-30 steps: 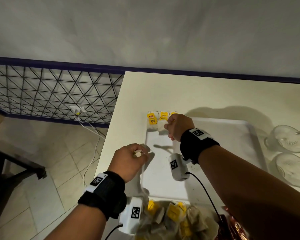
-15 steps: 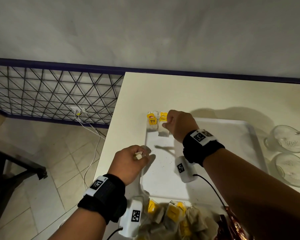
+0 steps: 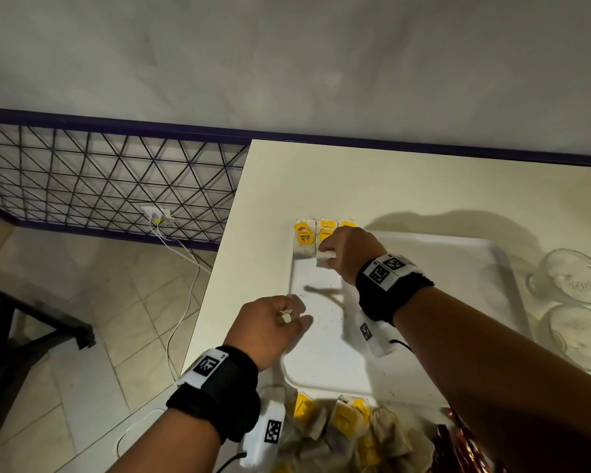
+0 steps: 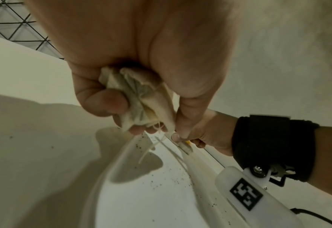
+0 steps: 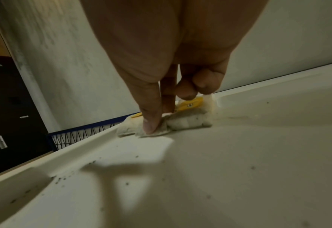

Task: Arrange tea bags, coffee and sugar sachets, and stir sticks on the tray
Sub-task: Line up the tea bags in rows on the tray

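A white tray [image 3: 325, 356] lies on the cream table. Three tea bags with yellow tags sit side by side in its far left corner, the leftmost tea bag [image 3: 303, 237] uncovered. My right hand [image 3: 328, 254] is over the other two; thumb and forefinger pinch the near end of the middle tea bag [image 5: 190, 121] against the tray floor [image 5: 239, 154]. My left hand [image 3: 289, 315] hovers at the tray's left rim and grips a crumpled bunch of tea bags [image 4: 141, 98], strings dangling.
A heap of loose tea bags [image 3: 342, 425] and red sachets [image 3: 458, 438] lies at the table's near edge. Two glass cups [image 3: 574, 278] stand right of the tray. The table's left edge [image 3: 212, 302] drops to a tiled floor. Tea specks dot the tray.
My right hand has shifted slightly over the row of tea bags and its wrist has turned. The left hand has stayed put with its bunch.
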